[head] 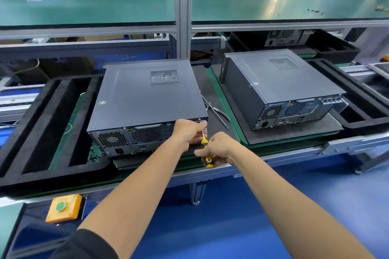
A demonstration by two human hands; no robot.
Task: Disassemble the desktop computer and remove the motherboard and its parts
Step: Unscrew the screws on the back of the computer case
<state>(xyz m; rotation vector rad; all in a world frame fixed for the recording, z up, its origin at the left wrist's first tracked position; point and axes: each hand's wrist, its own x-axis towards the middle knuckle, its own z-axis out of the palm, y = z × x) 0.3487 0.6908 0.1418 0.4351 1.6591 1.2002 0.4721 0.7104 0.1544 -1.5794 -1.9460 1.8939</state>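
While the desktop computer (147,99) lies flat on the black foam pad (212,82) at centre, its rear panel faces 6 o'clock. The right hand (219,149) grips the yellow-and-black screwdriver (205,149), tip at the case's 3 o'clock rear corner. The left hand (189,132) curls around the shaft there. A second computer (280,86) sits at 2 o'clock.

Pliers (219,110) lie in the gap between 2 computer cases (147,94).
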